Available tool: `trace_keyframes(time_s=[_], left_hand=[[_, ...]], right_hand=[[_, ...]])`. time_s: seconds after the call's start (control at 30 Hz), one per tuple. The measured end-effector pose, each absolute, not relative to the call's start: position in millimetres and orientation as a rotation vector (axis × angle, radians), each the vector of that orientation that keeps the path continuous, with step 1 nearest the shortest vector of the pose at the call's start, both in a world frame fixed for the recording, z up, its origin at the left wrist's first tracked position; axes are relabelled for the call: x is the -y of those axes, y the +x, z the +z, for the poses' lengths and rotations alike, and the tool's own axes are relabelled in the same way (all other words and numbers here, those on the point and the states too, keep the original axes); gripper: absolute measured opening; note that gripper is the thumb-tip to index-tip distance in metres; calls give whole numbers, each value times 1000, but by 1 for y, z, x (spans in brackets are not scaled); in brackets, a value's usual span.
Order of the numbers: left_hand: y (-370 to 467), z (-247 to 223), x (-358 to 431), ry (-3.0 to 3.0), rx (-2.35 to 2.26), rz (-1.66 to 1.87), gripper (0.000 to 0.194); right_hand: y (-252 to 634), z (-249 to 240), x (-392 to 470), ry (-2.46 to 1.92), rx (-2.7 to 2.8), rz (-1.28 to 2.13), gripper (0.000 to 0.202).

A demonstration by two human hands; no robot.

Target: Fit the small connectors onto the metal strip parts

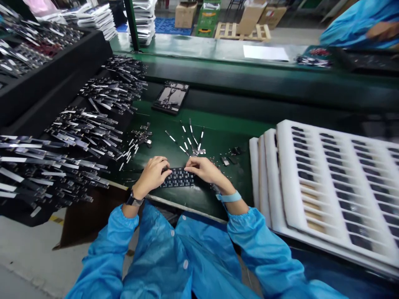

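A dark circuit board panel (177, 177), patterned with rows of small pale parts, lies flat near the front edge of the green bench. My left hand (155, 176) grips its left end, thumb on top and fingers curled at the far side. At the panel's right far corner is my right hand (202, 168), thumb and fingers pinched together; I cannot make out whether it holds the panel or a small part. Just beyond it, several thin flex cables (190, 139) with white strips fan out. Small loose parts (226, 160) are scattered to the right.
Bundles of flex cables (84, 131) line black trays on the left. White foam trays (311, 178) with dark parts in slots stand at the right. A black tray (171, 97) sits farther back. Another person's blue sleeve (352, 25) shows across the bench.
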State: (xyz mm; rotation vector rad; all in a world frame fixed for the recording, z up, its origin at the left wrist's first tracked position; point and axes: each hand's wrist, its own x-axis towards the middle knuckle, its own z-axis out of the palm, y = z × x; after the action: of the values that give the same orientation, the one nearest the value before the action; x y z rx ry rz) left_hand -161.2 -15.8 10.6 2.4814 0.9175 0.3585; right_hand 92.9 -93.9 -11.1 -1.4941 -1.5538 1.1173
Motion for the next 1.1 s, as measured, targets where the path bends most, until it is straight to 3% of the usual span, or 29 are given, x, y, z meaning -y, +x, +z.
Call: trace_keyframes(time_s=[0.2, 0.5, 0.9, 1.1], left_hand=[[-161, 12, 1, 2284, -880, 225, 7], [-152, 17, -6, 2297, -894, 237, 9], [-166, 45, -14, 2314, -749, -29, 27], [-168, 59, -12, 2172, -725, -100, 29]], right_hand=[[88, -16, 95, -1545, 1639, 901, 20], [87, -25, 93, -1594, 1633, 768, 21], [103, -10, 102, -1430, 1464, 972, 36], [110, -7, 107, -1423, 1443, 976, 33]])
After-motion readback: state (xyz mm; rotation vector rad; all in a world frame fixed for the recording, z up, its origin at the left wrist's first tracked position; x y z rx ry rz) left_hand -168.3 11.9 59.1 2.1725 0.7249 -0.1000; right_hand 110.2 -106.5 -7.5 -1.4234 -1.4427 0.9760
